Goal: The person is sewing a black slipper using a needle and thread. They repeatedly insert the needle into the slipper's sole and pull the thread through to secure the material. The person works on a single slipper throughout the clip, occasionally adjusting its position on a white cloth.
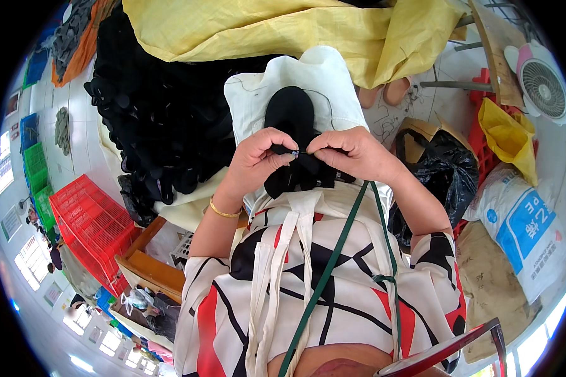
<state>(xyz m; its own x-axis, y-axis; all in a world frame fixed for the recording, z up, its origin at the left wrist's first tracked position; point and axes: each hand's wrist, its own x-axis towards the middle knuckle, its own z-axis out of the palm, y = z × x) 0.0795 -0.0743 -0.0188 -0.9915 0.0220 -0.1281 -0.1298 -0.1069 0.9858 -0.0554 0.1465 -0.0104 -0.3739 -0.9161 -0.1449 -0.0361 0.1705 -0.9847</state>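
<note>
Over my lap, my left hand pinches a small bluish-silver piece between thumb and forefinger. Facing it, fingertips nearly meeting, my right hand pinches a thin needle-like piece. Its exact kind is too small to make out. Beneath both hands lies a black fabric piece with a rounded, sole-shaped end, and more black fabric bunches toward me. A white cloth covers my lap under it, with a loose dark thread trailing across. A gold bangle circles my left wrist.
A large heap of black fabric pieces lies to the left, beside a red plastic crate and a wooden stool. Yellow sheeting spreads ahead. On the right are a black plastic bag, a white-and-blue sack and a fan.
</note>
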